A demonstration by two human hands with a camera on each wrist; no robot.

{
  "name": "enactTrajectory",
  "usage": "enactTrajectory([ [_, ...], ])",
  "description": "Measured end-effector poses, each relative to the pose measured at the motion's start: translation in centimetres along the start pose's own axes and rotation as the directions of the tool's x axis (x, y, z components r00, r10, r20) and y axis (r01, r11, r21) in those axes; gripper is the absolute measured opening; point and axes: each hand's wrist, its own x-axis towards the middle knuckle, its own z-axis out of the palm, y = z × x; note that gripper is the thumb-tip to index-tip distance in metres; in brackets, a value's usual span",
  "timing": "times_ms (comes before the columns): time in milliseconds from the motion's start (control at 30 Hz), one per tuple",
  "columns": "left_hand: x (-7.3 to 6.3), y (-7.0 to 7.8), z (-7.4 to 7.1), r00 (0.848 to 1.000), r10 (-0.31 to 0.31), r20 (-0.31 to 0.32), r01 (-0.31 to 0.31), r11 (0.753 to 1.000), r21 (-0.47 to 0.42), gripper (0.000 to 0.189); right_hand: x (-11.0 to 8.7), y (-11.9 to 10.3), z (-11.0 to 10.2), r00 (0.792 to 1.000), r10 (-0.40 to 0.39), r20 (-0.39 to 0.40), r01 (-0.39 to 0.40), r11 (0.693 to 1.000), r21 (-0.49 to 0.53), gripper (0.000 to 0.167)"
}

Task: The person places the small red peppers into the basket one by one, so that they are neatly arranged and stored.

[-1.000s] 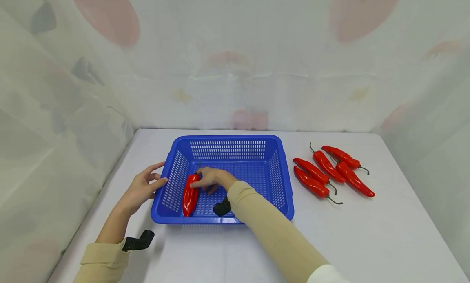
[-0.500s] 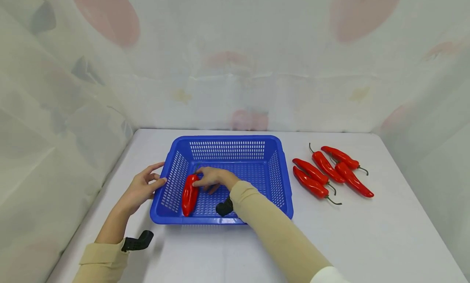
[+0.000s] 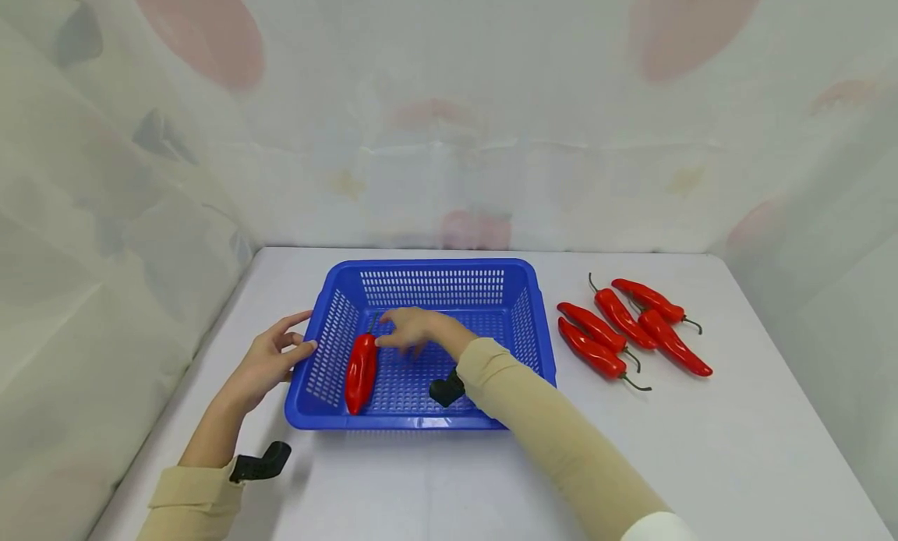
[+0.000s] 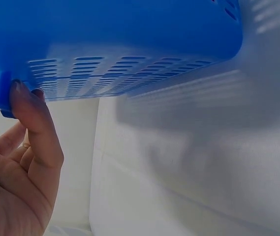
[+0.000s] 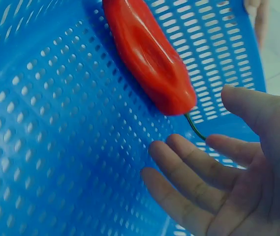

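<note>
A blue plastic basket [image 3: 421, 422] stands on the white table. Its left rim is gripped by my left hand [image 3: 270, 358], with the thumb against the edge in the left wrist view. One red chili pepper [image 3: 361, 373] lies lengthwise along the basket's left side, its stem toward the back. Just right of the stem end is my right hand [image 3: 421, 328], inside the basket. In the right wrist view that hand's fingers are spread and relaxed, holding nothing, with one fingertip close to the green stem [image 5: 195, 127]; whether they touch is unclear.
Several more red chili peppers [image 3: 596, 350] lie in a loose group on the table [image 3: 701, 455] right of the basket. A patterned pale cloth [image 3: 561, 175] hangs behind the table, with similar sheets at both sides.
My right hand has let go of the chili pepper and moved slightly right and back from it. The pepper stays lying in the basket. My left hand keeps its place on the rim.
</note>
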Motion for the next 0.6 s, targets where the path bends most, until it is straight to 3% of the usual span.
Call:
enactTrajectory([
  [367,0.0,-0.2,-0.1,1.0,0.0,0.007,0.0,1.0,-0.012,0.064,-2.3,0.3,-1.5,0.989,-0.137,-0.051,0.131,0.985,-0.117,0.05],
  [600,0.1,-0.1,-0.2,1.0,0.004,0.011,-0.004,1.0,-0.013,0.065,-3.8,-0.1,-2.4,0.966,-0.228,-0.12,0.195,0.95,-0.244,0.046],
])
